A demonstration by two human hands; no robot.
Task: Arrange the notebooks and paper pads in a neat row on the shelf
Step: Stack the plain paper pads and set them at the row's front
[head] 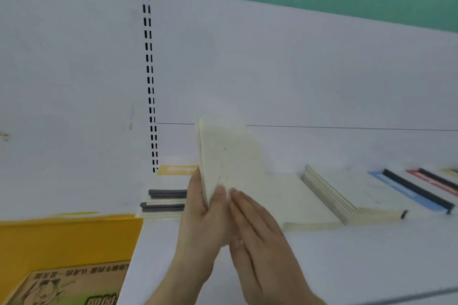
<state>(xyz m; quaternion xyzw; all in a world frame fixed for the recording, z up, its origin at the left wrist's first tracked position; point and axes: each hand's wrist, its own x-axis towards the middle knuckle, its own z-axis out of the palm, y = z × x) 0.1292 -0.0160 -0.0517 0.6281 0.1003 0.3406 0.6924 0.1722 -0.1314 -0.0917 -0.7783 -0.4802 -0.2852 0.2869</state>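
Both hands sandwich cream notebook [230,158]: left hand [198,208] thumb-and-fingers pinching its lower edge, right hand [257,228] flat against cover. Notebook upright above shelf [347,255], between stacks. Risk: thin pinch slips, notebook tips onto flat cream pad [297,198].

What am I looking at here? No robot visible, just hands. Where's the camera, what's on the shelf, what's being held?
No robot: a person wears one wide-angle head camera looking down at their hands. The left hand and right hand press between them a cream notebook, held upright above the white shelf. On the shelf lie more cream notebooks, a stack with dark spines to the left, and blue and red pads to the right. A yellow box sits lower left.
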